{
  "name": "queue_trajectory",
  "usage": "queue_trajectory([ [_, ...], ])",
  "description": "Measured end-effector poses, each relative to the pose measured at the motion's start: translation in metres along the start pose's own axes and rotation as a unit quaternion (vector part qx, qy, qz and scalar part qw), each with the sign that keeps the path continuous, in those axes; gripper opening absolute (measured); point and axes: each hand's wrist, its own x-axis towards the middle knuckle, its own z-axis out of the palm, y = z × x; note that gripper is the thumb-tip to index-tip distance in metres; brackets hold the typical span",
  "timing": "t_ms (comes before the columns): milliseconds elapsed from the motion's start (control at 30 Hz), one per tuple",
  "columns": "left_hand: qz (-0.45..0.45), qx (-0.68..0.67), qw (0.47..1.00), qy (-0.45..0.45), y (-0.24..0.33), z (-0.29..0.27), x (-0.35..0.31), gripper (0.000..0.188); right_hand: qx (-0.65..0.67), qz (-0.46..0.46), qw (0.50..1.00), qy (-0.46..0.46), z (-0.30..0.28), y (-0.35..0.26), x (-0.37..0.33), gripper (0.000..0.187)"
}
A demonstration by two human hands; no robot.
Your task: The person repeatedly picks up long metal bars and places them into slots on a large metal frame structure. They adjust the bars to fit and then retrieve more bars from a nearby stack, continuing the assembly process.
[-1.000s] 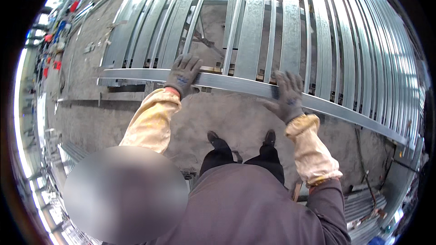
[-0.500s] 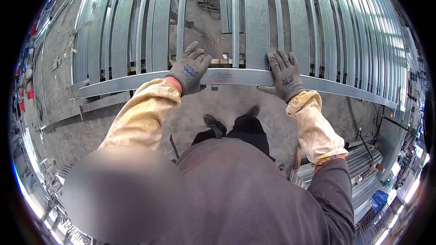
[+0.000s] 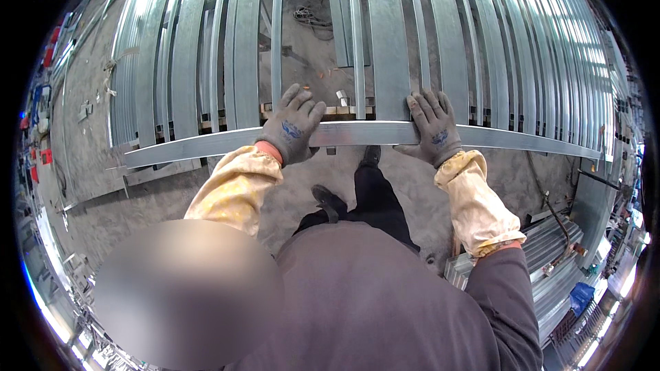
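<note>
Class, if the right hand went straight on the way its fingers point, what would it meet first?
Probably the narrow metal strip just ahead of the gloved right hand, running nearly the same way. Depth is unclear here, so the two may already touch.

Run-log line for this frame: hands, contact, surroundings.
left hand: gloved, open, on crosswise metal bar | right hand: gloved, open, on same bar | beyond: lengthwise metal profiles

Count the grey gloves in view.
2 grey gloves: one on the left hand, one on the right hand, both over the long metal bar. Others may be hidden.
</note>
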Motion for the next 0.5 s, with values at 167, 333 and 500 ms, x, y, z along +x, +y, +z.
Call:
queue_trajectory([
  [167,0.01,-0.018,1.0,-0.004,-0.0004,-0.0028,0.0005,0.093,0.013,0.014,0.999,-0.037,-0.0019,-0.0002,-0.0014,0.12],
  [333,0.014,-0.029,0.999,-0.021,-0.0017,-0.006,0.0003,0.098,0.022,0.02,0.999,-0.043,-0.0045,-0.0011,0.0004,0.121],
  [500,0.021,-0.043,0.999,-0.016,0.001,-0.0077,-0.0026,0.098,0.029,0.012,0.999,-0.036,-0.0043,-0.0019,-0.0008,0.119],
])
